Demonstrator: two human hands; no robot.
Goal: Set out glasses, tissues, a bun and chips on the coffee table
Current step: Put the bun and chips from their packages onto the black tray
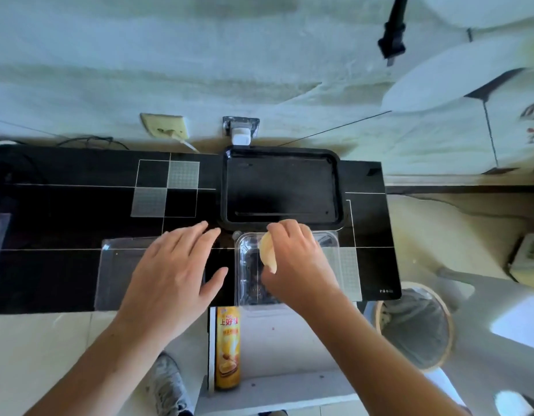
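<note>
Head view, nearest you: a yellow chips can (227,348) lies on a pale shelf (277,388) below the front edge of the black glass surface (65,211), its top toward that edge. Beside it on the floor you can see a grey shoe (166,382), and off to the right a lined waste bin (415,325).

Above the surface, your left hand (172,274) is spread flat with fingers straight, grasping nothing, over the open clear lid (116,271) of a plastic clamshell container (289,265). Your right hand (298,259) curls round a pale bun (267,250), gripping it above the container's tray half.

Just past your fingertips sits a black rectangular tray (280,187), its near rim touching or almost touching the container. Behind it, on the wall, you have a white plug (241,136) in a socket, with a beige wall plate (165,125) to its left.
</note>
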